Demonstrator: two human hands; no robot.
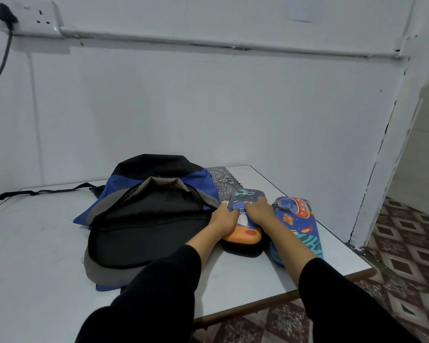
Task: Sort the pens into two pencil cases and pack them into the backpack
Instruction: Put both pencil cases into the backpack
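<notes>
Head view: left hand, right hand both grip space-print pencil case, orange end, black base.

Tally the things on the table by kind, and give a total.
Backpack: 1
Pencil cases: 2 (orange-ended case, blue case)
Patterned mat: 1
Total: 4
</notes>
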